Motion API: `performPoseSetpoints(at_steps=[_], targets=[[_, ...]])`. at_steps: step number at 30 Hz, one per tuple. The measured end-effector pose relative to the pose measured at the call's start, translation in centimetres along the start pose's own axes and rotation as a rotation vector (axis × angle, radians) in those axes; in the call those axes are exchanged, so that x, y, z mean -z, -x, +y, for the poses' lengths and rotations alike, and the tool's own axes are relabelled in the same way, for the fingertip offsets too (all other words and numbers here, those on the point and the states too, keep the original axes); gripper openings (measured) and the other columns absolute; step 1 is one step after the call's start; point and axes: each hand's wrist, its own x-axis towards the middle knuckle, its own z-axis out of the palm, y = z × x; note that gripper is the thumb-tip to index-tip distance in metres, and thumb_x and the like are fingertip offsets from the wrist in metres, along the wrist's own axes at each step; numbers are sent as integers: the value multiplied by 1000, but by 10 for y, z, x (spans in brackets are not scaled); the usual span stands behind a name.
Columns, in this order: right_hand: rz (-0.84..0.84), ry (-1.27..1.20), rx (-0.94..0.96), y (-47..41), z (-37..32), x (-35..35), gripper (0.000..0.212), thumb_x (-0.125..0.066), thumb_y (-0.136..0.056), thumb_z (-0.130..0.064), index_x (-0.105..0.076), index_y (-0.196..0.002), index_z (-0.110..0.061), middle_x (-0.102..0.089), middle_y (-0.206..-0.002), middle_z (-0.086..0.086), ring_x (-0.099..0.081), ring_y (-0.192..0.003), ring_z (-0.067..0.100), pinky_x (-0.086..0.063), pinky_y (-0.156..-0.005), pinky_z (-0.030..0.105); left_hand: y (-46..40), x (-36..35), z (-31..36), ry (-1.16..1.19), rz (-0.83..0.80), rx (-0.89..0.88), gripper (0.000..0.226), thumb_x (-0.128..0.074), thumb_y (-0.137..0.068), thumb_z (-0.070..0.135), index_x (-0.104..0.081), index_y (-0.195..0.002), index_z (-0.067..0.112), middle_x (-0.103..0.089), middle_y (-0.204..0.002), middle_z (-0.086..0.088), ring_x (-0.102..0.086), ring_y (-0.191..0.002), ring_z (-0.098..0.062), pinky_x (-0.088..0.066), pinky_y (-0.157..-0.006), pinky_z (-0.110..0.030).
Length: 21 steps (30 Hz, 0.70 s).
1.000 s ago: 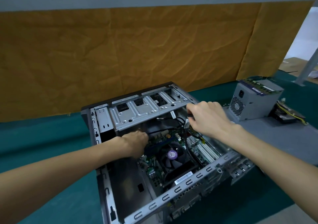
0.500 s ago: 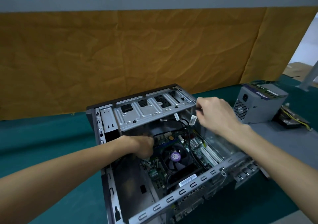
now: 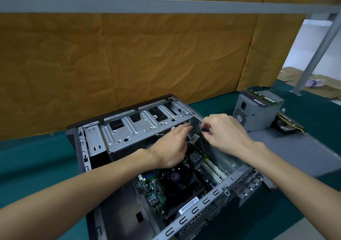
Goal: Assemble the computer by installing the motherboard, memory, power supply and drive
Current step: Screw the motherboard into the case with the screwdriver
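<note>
Grey steel, nearest item: the case [image 3: 186, 219], lying open on its side, its punched rail crossing the view closest to me.

Inside it, next out: the motherboard [image 3: 153, 193], already seated on the case floor, with the black cooler fan [image 3: 178, 177] on top and pale expansion slots [image 3: 212, 169] to its right.

Above the board: my left hand [image 3: 171, 147], reaching from the left over the fan, fingers extended toward the far right corner of the case. I could not tell whether those fingertips held anything; they were blurred against the metal.

Beside it, just to the right: my right hand [image 3: 226, 131], fingers curled, pinching a small black cable connector [image 3: 205, 129]. Black cables [image 3: 195, 147] ran from there down toward the board. The connector lay between the two hands, its tip pointing left at the left fingertips, close to them; the right hand already had it, so I judged the right hand would steer it and the left would only guide.

Further out: the silver drive cage [image 3: 140, 127], bays unfilled.

Farthest, well apart to the right on the grey mat [image 3: 295, 147]: the power supply [image 3: 257, 110], with memory sticks [image 3: 262, 96] lying along its top, and a drive [image 3: 288, 127] behind it trailing yellow wires. None installed yet.
</note>
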Motion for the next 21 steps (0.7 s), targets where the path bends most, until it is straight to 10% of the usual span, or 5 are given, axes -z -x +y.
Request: performPoseSetpoints(at_steps=[9, 17, 21], targets=[[176, -75, 19, 11, 12, -2, 7, -72, -88, -13, -77, -93, -13, -54, -76, -7, -63, -74, 28, -48, -64, 35, -25, -15, -7, -61, 90, -119, 22, -40, -108, 36, -46, -109, 15, -48, -109, -5, -55, -83, -31, -45, -73, -42], [163, -443, -52, -1, 17, -8, 14, -78, -86, -9, -82, -98, -14, -70, -76, -7, -62, -65, 8, -50, -65, 19, -34, -18, -4, -119, 52, -16, 27, -43, -108, 34, -56, -95, 14, -61, -102, -9, -60, -94, -31, -48, -84, -45], [193, -614, -102, 1, 20, -10, 15, -83, -84, -16, -83, -97, -21, -73, -74, -15, -67, -68, 3, -47, -65, 10, -39, -24, 0, 321, 60, 280, 18, -47, -107, 24, -56, -101, 11, -70, -91, -8, -64, -80, -26, -51, -70, -37]])
